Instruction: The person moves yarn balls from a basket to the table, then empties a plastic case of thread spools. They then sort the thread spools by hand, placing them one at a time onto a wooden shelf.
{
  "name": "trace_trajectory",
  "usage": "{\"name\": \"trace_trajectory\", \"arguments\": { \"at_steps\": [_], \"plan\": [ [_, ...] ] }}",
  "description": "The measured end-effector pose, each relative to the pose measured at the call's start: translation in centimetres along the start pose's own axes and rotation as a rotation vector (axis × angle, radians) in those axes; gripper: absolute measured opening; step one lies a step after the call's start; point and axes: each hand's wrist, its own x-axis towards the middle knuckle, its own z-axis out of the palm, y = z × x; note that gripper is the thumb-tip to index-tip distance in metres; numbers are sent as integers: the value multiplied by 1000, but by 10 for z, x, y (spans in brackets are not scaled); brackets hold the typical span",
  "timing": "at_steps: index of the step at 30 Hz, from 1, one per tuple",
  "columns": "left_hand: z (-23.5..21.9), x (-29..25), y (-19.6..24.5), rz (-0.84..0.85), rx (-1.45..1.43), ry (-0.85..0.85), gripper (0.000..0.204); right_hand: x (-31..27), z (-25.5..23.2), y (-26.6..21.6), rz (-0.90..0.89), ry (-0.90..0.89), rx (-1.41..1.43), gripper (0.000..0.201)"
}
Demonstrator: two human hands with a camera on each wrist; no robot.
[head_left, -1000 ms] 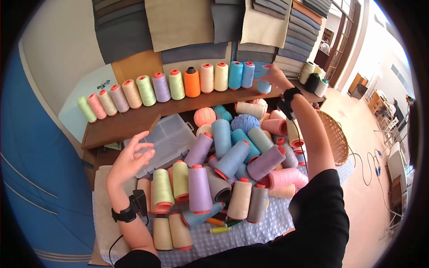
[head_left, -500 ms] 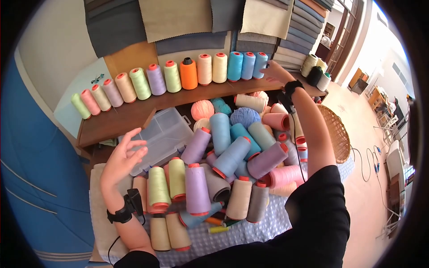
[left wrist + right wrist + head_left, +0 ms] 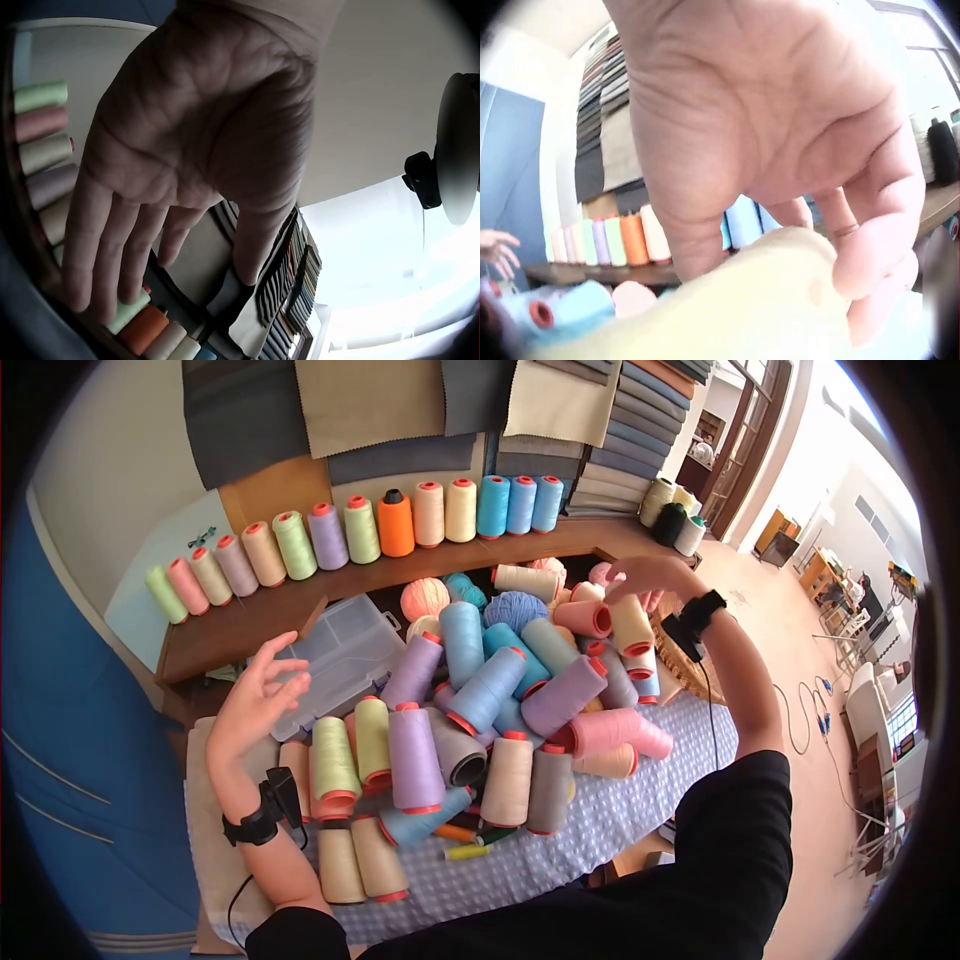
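Note:
My right hand (image 3: 655, 580) has its thumb and curled fingers round the narrow upper end of a cream thread cone (image 3: 631, 626) on the right of the pile. In the right wrist view this pale cone (image 3: 750, 300) lies between the thumb and the fingers. My left hand (image 3: 258, 695) is raised over the left side, fingers spread and nothing in them. Below it are a clear plastic case (image 3: 345, 650) and a light green cone (image 3: 333, 765). Along the shelf stands a row of upright cones, with an orange cone (image 3: 396, 525) mid-row and a light blue cone (image 3: 546, 505) at its right end.
Loose cones, such as a purple cone (image 3: 414, 760), and yarn balls such as a blue yarn ball (image 3: 515, 615) heap on a checked cloth (image 3: 590, 810). A wicker basket (image 3: 682, 660) sits beyond the right wrist. Black and white spools (image 3: 690, 535) stand at the shelf's (image 3: 590, 545) right end.
My right hand has let go of the light blue cone at the row's right end and come down to the cream cone in the pile. The left hand stays raised.

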Motion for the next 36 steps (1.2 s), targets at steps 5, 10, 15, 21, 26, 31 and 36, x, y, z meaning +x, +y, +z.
{"name": "trace_trajectory", "arguments": {
  "at_steps": [5, 10, 15, 21, 26, 31, 36],
  "plan": [
    [-2, 1, -4, -21, 0, 3, 56, 47, -36, 15, -148, 231, 436, 49],
    [0, 6, -6, -22, 11, 0, 57, 111, -49, 10, -160, 570, 463, 58],
    [0, 8, -10, -62, -25, 35, 57, 172, -46, 12, -198, 825, 384, 69],
    [4, 12, -11, -98, -2, 31, 57, 230, -30, 25, -138, 1040, 192, 66],
    [7, 14, -11, -89, 20, 22, 58, 214, -20, 9, -95, 918, 567, 66],
    [7, 14, -11, -90, 31, 18, 58, 229, -14, 30, -205, 724, 797, 62],
    [6, 12, -12, -62, 8, 12, 58, 207, -20, 51, -290, 374, 956, 54]
  ]
}}
